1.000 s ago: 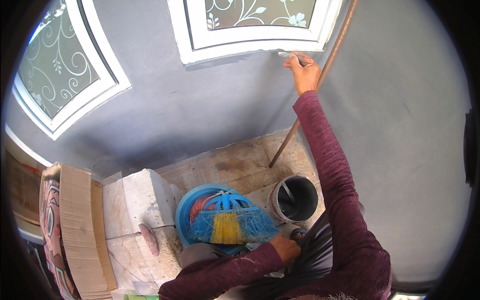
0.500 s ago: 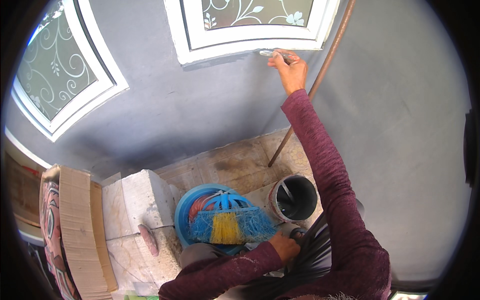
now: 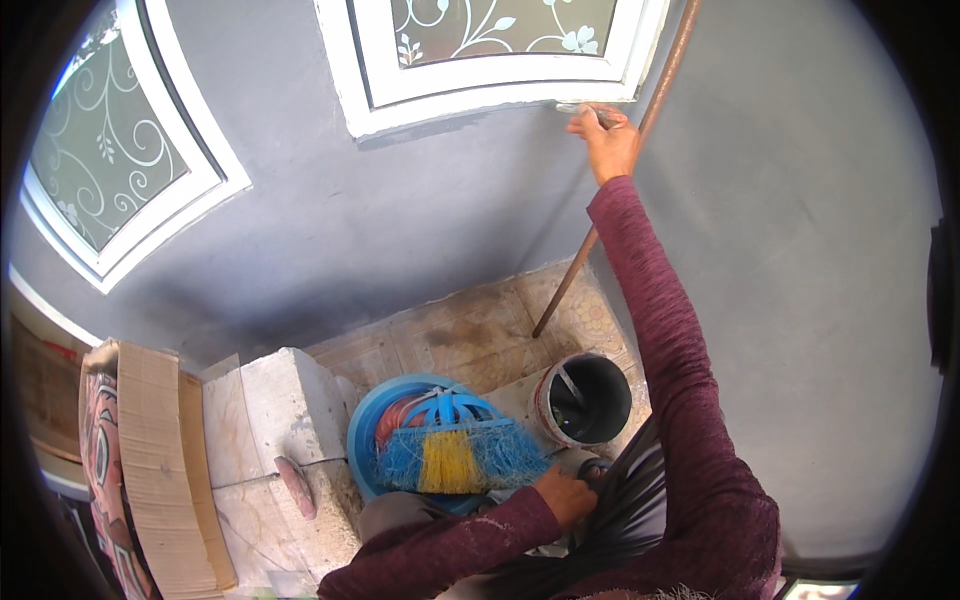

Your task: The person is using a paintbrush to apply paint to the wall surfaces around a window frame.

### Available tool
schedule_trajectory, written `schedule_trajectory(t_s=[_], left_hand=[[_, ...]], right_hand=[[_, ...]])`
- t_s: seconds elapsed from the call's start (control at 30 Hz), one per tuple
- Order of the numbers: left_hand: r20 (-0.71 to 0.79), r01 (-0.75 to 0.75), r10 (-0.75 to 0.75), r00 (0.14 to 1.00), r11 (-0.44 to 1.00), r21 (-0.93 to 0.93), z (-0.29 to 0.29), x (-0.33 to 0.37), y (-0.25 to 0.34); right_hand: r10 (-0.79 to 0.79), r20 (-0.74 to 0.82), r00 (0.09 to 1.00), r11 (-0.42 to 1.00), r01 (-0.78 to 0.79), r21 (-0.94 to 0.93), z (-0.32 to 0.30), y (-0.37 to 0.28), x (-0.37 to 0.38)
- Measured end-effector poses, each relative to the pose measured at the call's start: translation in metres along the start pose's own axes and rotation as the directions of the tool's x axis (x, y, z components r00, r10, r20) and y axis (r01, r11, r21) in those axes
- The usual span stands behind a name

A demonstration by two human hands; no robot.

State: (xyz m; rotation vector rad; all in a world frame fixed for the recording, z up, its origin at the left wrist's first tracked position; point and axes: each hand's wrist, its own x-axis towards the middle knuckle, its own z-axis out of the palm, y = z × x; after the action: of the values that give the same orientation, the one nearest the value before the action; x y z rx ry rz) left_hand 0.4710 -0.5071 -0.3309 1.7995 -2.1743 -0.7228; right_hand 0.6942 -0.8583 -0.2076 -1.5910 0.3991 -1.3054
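My right hand (image 3: 610, 145) is raised to the grey wall, with its fingers pinched round a small paintbrush (image 3: 575, 108). The brush's pale, smeared end points left, just under the bottom edge of the white window frame (image 3: 490, 93). A darker grey strip (image 3: 430, 130) runs along the wall below that frame. Low down by my knees, my left hand (image 3: 567, 497) is closed with its fingers curled; whatever it may hold is hidden. Close to it stands a bucket (image 3: 540, 400) with a dark inside and a pale stick or handle leaning in it.
A rusty pole (image 3: 570, 280) leans on the wall beside my right arm. A blue basin (image 3: 360, 440) holds a blue-and-yellow broom head (image 3: 450, 460). Left are pale blocks (image 3: 270, 400) with a reddish oblong piece (image 3: 295, 487) on top, a cardboard box (image 3: 165, 470) and another window (image 3: 215, 180).
My right hand has slid to the right along the frame's lower edge with the paintbrush. The view has shifted slightly. My left hand stays by my knees.
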Motion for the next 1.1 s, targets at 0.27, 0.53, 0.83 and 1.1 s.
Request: schedule_trajectory(t_s=[0.27,0.53,0.83,1.1], left_hand=[[0.036,0.009,-0.009,0.999,1.0,-0.001,-0.004,0.0,-0.001],[0.063,0.006,-0.007,0.998,1.0,0.016,-0.002,0.003,-0.003],[0.061,0.015,-0.017,0.998,1.0,0.024,-0.003,0.003,-0.004],[0.08,0.025,-0.028,0.996,0.999,0.037,0.001,0.004,-0.004]], right_hand=[[-0.021,-0.037,0.999,0.991,0.016,-0.134,-0.015,0.003,0.013],[-0.072,-0.04,0.997,0.963,0.059,-0.264,-0.024,0.001,0.019],[-0.021,0.07,0.997,1.0,0.022,-0.014,-0.003,-0.001,-0.005],[0.001,-0.026,1.0,1.0,-0.001,-0.015,-0.027,0.013,0.018]])
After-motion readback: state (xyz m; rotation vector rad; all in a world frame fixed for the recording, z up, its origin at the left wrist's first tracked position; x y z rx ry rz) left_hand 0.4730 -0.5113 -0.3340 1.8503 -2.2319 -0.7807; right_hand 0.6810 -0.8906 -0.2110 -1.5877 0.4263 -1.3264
